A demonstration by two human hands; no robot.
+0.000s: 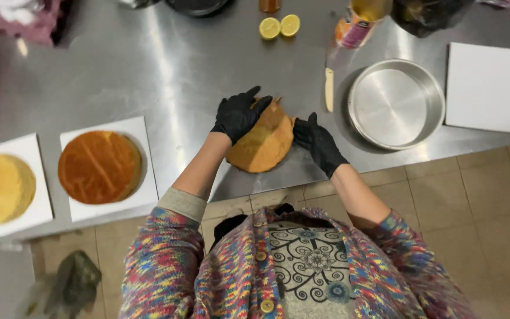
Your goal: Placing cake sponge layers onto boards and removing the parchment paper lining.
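A round golden-brown cake layer (pixel 264 147) is tilted up on the steel counter (pixel 172 77) near its front edge. My left hand (pixel 240 113), in a black glove, presses on the cake's upper left side. My right hand (pixel 319 142), also gloved, holds the cake's right edge. Both hands grip the same cake between them.
Two white boards at the left carry a darker round cake (pixel 100 166) and a yellow one (pixel 0 188). A round metal pan (pixel 395 103), a small pale knife (pixel 329 88), a white board (pixel 491 87), two lemon halves (pixel 279 26) and a jar (pixel 358 22) lie behind and right.
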